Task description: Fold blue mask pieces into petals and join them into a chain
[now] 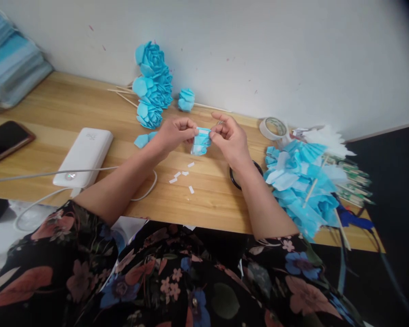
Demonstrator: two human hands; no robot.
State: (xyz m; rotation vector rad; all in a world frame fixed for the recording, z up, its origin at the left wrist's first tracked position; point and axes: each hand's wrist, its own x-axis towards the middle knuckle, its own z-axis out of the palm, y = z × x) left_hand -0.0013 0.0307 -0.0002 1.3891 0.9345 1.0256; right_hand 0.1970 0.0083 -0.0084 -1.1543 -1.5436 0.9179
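Both hands meet over the middle of the wooden table [54, 113]. My left hand [175, 132] pinches the left end of a small folded blue paper piece [201, 141]. My right hand [229, 136] pinches its right end with curled fingers. The piece hangs between them, just above the tabletop. Several small white paper scraps [182, 175] lie on the wood under my hands. A loose blue petal [143, 139] rests beside my left wrist.
Finished blue paper flowers on sticks [153, 86] lie by the wall. A white power bank [84, 156] with cable and a phone [5, 141] sit left. A tape roll [273, 128], a blue paper heap [301, 181] and a black ring [234, 177] are right.
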